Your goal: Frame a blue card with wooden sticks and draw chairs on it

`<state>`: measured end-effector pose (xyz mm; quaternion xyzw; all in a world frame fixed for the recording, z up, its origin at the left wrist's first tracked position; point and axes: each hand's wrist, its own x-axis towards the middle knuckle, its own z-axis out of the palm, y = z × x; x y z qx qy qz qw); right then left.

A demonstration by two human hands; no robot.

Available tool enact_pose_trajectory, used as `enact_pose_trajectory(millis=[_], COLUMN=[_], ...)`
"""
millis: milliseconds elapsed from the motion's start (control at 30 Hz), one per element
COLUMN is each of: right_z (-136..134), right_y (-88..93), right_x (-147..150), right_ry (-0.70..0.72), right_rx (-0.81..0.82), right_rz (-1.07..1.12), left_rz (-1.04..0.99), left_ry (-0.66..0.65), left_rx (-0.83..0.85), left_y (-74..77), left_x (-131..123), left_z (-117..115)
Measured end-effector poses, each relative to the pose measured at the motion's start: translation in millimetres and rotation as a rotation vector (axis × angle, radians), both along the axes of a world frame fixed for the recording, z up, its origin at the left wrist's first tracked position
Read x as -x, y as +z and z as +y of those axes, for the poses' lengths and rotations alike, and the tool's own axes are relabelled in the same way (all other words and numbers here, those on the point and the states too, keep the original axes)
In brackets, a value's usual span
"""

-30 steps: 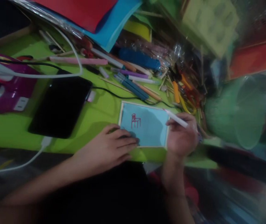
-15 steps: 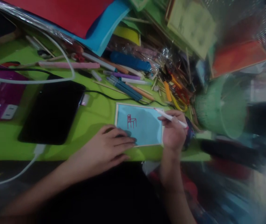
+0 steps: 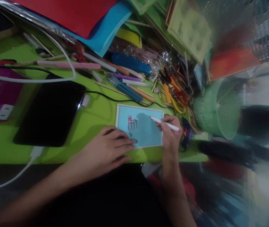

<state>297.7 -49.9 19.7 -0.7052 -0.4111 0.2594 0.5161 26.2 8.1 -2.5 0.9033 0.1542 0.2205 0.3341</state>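
A light blue card [image 3: 146, 134] with a pale border lies on the green table [image 3: 87, 126]. On its left half is a red line drawing of a chair [image 3: 132, 123]. My left hand [image 3: 113, 145] rests flat with fingers spread, fingertips on the card's lower left edge. In my right hand [image 3: 171, 132] is a white marker [image 3: 164, 123] with a red tip and a pinkish-red end, gripped like a pen. The tip points at the card's upper right part; whether it touches the surface I cannot tell.
Left of the card lies a black tablet or phone [image 3: 51, 113] with a white cable [image 3: 37, 153]. Behind are scattered pens [image 3: 127, 90], yellow-handled scissors [image 3: 178, 107] and coloured sheets [image 3: 111, 28]. A green basket [image 3: 216, 110] stands at the right.
My right hand has moved left and turned, bringing the marker's tip from the card's top edge further in over its surface. My left hand has stayed in place on the card.
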Motion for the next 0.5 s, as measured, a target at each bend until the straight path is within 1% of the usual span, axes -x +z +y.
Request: enact_pose_trajectory(millis=[167, 333, 500], right_z=[-1.1, -1.4, -1.3], right_y=[-3.5, -4.9, -5.5], right_x=[-1.2, -1.4, -1.6], right_ry=[0.011, 0.010, 0.015], right_rx=[0.002, 0.025, 0.034], right_rz=[-0.056, -0.086, -0.110], left_rz=[-0.021, -0.002, -0.039], left_ry=[0.016, -0.007, 0.014], left_rx=[-0.022, -0.015, -0.023], left_y=[-3.8, -4.0, -4.0], left_x=[0.1, 0.1, -0.6], left_z=[-2.1, -1.7, -2.3])
